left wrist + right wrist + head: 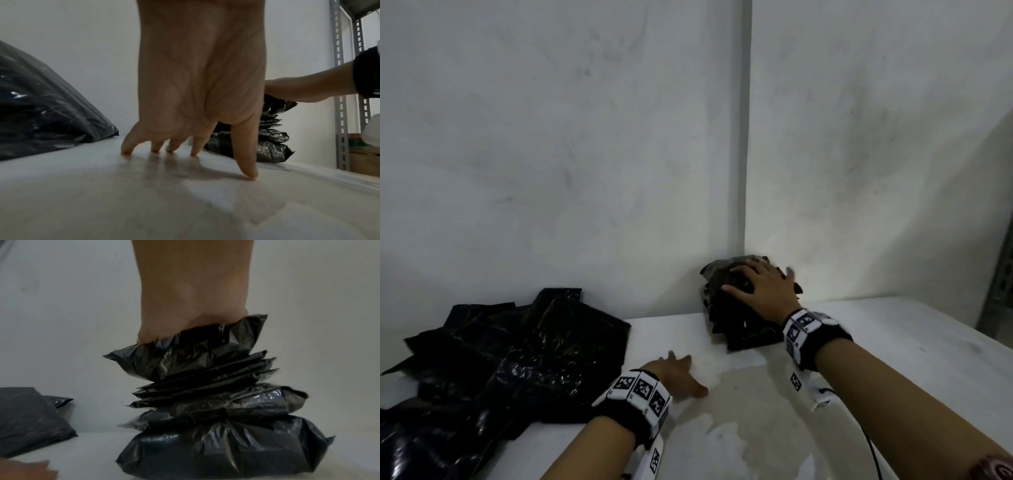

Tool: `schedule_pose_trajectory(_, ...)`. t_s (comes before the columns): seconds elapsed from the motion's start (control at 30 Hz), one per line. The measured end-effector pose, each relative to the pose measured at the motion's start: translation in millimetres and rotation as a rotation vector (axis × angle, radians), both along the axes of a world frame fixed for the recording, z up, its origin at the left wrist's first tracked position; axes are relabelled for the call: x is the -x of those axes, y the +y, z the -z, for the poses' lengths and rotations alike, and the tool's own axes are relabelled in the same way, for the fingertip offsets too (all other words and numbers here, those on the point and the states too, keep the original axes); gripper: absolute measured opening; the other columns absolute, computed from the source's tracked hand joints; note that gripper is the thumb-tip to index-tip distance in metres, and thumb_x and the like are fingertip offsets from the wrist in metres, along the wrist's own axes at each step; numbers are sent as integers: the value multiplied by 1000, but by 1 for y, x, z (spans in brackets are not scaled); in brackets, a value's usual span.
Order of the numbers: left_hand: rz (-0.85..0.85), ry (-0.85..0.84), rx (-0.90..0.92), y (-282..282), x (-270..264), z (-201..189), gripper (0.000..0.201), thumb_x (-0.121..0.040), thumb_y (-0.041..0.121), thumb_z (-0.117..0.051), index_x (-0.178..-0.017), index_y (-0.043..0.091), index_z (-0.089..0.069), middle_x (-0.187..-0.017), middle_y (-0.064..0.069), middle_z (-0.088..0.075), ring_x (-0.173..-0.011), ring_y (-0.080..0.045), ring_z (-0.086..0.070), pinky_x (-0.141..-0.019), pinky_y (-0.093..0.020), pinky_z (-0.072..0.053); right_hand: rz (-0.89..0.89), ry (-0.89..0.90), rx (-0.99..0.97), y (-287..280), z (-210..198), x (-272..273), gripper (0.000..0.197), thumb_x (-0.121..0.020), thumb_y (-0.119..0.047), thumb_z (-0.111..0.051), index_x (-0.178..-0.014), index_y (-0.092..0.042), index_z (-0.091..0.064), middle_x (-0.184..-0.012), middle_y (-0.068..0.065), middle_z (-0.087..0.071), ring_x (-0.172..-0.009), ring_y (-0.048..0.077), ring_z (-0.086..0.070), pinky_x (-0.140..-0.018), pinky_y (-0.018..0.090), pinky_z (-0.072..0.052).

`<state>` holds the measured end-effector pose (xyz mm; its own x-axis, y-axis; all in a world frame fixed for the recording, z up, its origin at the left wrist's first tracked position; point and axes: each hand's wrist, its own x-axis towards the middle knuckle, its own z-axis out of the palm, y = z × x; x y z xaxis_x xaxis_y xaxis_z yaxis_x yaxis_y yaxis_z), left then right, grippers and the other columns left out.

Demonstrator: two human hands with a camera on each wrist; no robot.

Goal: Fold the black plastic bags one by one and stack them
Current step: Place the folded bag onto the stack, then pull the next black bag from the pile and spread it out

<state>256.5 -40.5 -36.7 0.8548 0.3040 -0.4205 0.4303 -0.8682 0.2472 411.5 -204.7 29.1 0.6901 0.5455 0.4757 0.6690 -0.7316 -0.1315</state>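
A stack of folded black plastic bags (736,318) (216,402) (271,142) stands against the wall at the back of the white table (893,342). My right hand (763,284) (191,296) presses flat on top of the stack with its fingers spread. A loose pile of unfolded black bags (493,370) (41,104) (30,420) lies on the left of the table. My left hand (678,373) (185,146) rests on the bare tabletop between pile and stack, fingertips touching the surface, holding nothing.
White walls meet in a corner (744,171) right behind the stack. A grey slotted metal rack upright (339,97) stands to the right past the table's edge. A dark cable (869,445) trails from my right wrist.
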Motion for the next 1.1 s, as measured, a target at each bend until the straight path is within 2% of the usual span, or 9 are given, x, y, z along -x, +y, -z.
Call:
schedule_pose_trajectory(0.17, -26, -261, 183, 18, 19, 1, 64, -92, 39, -59, -144, 9, -36, -150, -9, -35, -135, -20, -37, -103, -20, -29, 52, -78, 59, 18, -12, 3, 58, -89, -71, -35, -137, -39, -44, -160, 6, -17, -149, 23, -4, -113, 56, 7)
schedule_pose_trajectory(0.3, -205, -733, 353, 44, 57, -7, 25, -87, 2, -64, -111, 1, -64, -107, -13, -63, -97, -19, -57, -86, -27, -48, -224, -153, -161, 52, -17, 55, 34, -86, -43, -49, -112, -26, -61, -134, 5, -48, -132, 24, -36, -106, 47, -15)
schedule_pose_trajectory(0.4, -282, -1001, 178, 70, 97, -19, 21, -82, -8, -58, -95, 4, -70, -96, -14, -69, -86, -20, -62, -89, -31, -50, -410, -25, -120, 88, -3, 103, 22, -83, -34, -54, -100, -24, -65, -107, 3, -59, -105, 26, -57, -93, 40, -38)
schedule_pose_trajectory(0.47, -351, -1085, -36, 84, 125, -27, 21, -80, -3, -59, -92, 11, -70, -94, -9, -65, -91, -23, -60, -88, -30, -48, -485, 178, -10, 113, 10, 134, 23, -85, -33, -61, -106, -22, -63, -107, 5, -57, -102, 26, -57, -88, 36, -44)
schedule_pose_trajectory(0.57, -636, -976, -253, 100, 157, -36, 27, -83, 14, -62, -110, 14, -63, -118, -13, -52, -113, -33, -45, -96, -37, -38, -573, 374, 130, 147, 28, 172, 49, -76, -39, -76, -117, -19, -58, -117, 6, -56, -107, 24, -56, -87, 31, -45)
schedule_pose_trajectory(0.67, -803, -748, -122, 117, 176, -34, 46, -86, 24, -63, -125, 5, -47, -131, -22, -44, -123, -40, -40, -102, -40, -34, -578, 460, 329, 172, 41, 202, 70, -68, -42, -83, -128, -20, -54, -127, 7, -55, -114, 25, -54, -92, 29, -45)
schedule_pose_trajectory(0.77, -776, -709, -55, 125, 181, -25, 49, -85, 23, -62, -124, -1, -44, -128, -24, -50, -120, -40, -46, -102, -40, -38, -524, 462, 504, 176, 48, 210, 55, -76, -33, -80, -123, -12, -61, -125, 10, -60, -114, 27, -56, -89, 29, -45)
schedule_pose_trajectory(0.97, -794, -609, -133, 118, 174, -22, 54, -87, 31, -60, -128, 1, -43, -130, -20, -51, -122, -38, -46, -101, -39, -37, -516, 466, 366, 156, 49, 190, 17, -74, -12, -76, -90, -10, -73, -100, 10, -71, -86, 22, -62, -78, 28, -50)
schedule_pose_trajectory(1.1, -791, -884, 82, 115, 169, -20, 33, -84, 6, -57, -116, 4, -50, -112, -19, -62, -107, -35, -58, -93, -37, -44, -507, 458, 78, 128, 42, 171, 11, -74, -22, -71, -80, -18, -63, -82, 3, -64, -77, 19, -60, -67, 27, -46)
